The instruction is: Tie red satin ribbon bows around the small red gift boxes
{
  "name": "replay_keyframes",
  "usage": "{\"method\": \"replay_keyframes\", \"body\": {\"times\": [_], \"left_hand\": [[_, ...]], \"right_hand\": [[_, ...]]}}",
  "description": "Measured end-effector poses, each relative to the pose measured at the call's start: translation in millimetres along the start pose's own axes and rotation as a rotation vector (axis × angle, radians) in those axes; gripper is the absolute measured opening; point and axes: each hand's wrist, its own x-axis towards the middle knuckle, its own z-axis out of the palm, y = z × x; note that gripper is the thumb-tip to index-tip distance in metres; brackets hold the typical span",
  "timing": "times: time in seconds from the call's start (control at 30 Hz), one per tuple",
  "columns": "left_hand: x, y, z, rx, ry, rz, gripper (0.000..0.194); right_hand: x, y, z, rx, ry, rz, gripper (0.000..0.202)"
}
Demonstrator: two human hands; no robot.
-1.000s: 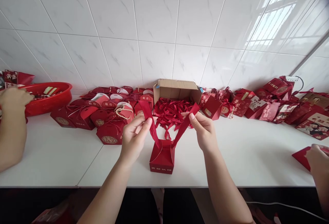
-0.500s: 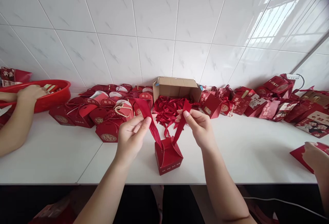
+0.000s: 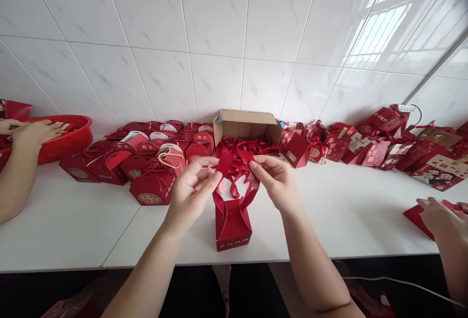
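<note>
A small red gift box [image 3: 233,228] stands upright on the white table near its front edge. A red ribbon [image 3: 250,196] runs through its folded top, and both tails rise from it. Pinched between the thumb and fingers of my left hand [image 3: 195,186] is the left tail, above and left of the box. My right hand [image 3: 272,179] grips the other tail on the right. The two tails are apart and do not cross. Behind them, a pile of loose red ribbons spills out of an open cardboard box [image 3: 248,128].
Several red gift boxes [image 3: 151,189] stand at the left, and more red boxes [image 3: 341,145] line the wall at the right. A co-worker's hands reach into a red basin [image 3: 73,138] at far left. Another person's hand [image 3: 438,218] holds a red box at far right.
My two hands have come closer together, and the ribbon tails have gone slacker. The gift box has turned slightly. The whole view has shifted a little.
</note>
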Motion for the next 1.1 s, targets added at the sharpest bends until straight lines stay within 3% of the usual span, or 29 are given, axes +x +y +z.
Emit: {"method": "replay_keyframes", "body": {"times": [0.13,0.23,0.33,0.63,0.77,0.93,1.1], "left_hand": [[-3.4,0.6,5.1,0.065,-0.112,-0.082,0.041],[-4.7,-2.7,5.8,0.146,-0.130,-0.105,0.046],[-4.7,-6.3,4.0,0.177,-0.118,-0.125,0.047],[-5.9,-11.9,-2.8,0.188,-0.150,-0.197,0.048],[-4.5,-11.7,-6.2,0.087,-0.224,-0.264,0.046],[0.3,-14.2,-11.4,-0.075,-0.190,-0.359,0.037],[2.1,-19.5,-11.5,-0.212,-0.147,-0.375,0.030]], "right_hand": [[-1.8,-0.8,2.8,-0.091,-0.108,-0.039,0.021],[-6.0,-1.6,2.5,-0.139,-0.235,-0.183,0.021],[-10.3,1.2,1.9,-0.179,-0.313,-0.233,0.029],[-11.3,21.0,0.2,-0.207,-0.351,-0.248,0.032],[-10.5,21.7,-3.5,-0.222,-0.397,-0.289,0.031],[-7.1,23.6,-10.3,-0.461,-0.479,-0.423,0.041],[-5.0,31.2,-12.3,-0.627,-0.407,-0.527,0.041]]}}
